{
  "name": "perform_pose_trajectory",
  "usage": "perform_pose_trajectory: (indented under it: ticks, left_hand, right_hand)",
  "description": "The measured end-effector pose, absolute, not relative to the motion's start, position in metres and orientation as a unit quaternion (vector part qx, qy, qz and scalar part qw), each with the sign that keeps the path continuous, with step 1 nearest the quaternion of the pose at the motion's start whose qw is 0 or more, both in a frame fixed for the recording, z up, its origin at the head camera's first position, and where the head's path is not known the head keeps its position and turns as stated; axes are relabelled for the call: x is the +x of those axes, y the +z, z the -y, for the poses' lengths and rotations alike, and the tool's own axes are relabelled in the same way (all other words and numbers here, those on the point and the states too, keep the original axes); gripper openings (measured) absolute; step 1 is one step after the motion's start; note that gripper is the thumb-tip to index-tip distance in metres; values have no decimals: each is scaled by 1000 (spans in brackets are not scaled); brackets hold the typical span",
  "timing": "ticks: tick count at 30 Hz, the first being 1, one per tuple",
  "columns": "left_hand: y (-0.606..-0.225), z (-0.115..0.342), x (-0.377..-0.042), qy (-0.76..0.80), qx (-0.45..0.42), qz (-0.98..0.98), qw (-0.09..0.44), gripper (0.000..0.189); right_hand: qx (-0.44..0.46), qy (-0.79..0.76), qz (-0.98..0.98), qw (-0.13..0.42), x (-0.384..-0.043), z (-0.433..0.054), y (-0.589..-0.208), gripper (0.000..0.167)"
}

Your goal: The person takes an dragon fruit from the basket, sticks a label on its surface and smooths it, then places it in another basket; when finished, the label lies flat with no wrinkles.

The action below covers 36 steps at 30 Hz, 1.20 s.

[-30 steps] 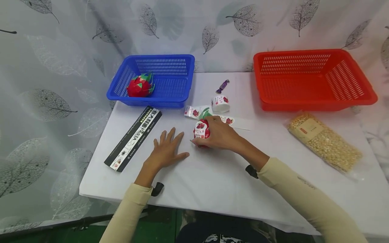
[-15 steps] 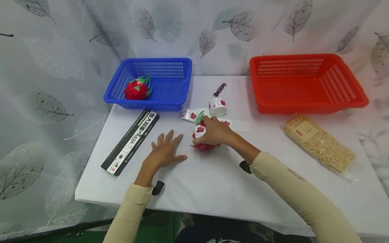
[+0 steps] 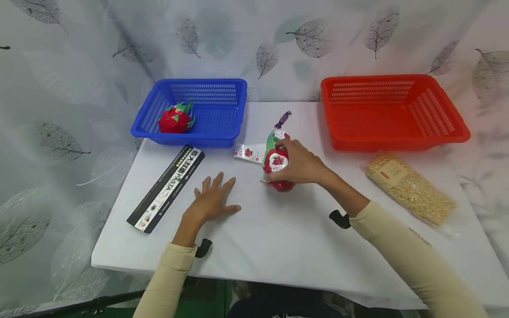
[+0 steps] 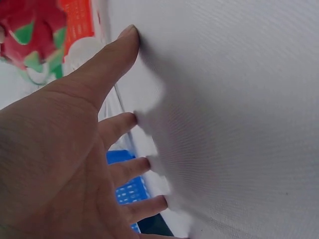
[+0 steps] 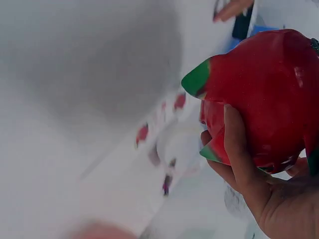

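Observation:
My right hand (image 3: 301,162) grips a red toy-like dragon fruit (image 3: 283,186) with green leaf tips and a white printed label, above the middle of the table. In the right wrist view the fingers curl round the glossy dragon fruit (image 5: 269,89). Behind it, a roll of fruit-printed labels (image 3: 282,133) is mostly hidden, and its strip (image 3: 246,152) sticks out to the left. My left hand (image 3: 208,202) rests on the white cloth with fingers spread, holding nothing. The left wrist view shows its fingertips (image 4: 128,118) on the cloth.
A blue basket (image 3: 218,139) at back left contains another dragon fruit (image 3: 175,120). The red basket (image 3: 397,143) stands at back right, with a bag of yellow grains (image 3: 413,190) before it. A black pasta box (image 3: 166,190) lies left; a purple wrapped candy (image 3: 283,119) lies near the back.
My right hand has lifted the dragon fruit off the cloth and moved it to the right, in front of the label roll. The left hand has stayed flat in place.

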<state>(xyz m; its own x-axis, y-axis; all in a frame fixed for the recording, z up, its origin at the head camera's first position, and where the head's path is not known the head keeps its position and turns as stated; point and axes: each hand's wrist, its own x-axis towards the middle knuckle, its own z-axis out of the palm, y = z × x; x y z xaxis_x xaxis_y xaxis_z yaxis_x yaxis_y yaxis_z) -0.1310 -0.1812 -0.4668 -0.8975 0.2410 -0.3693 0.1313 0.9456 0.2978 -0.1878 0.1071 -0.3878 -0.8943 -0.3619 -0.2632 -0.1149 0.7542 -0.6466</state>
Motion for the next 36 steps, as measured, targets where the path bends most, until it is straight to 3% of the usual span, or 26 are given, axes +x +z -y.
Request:
perform_pose_trajectory:
  ticks: [6,17,30,36]
  left_hand:
    - [-467,188,-131,139,92,-965,205,91]
    - [-465,194,-133,131,88,-967,200,91]
    - [-474,189,-129,135,91,-966,200,91]
    - [-475,183,-128,143,95,-964,202,91]
  right_hand:
    - [-120,-356,-913,160,-218,-144,-350,99]
    - [-61,-343,-926,147,-285,-231,-298,116]
    - [-25,-269,-943,192,-332,-279,-346,128]
    - [-29,-260,-942,213,-338,-293,-372,125]
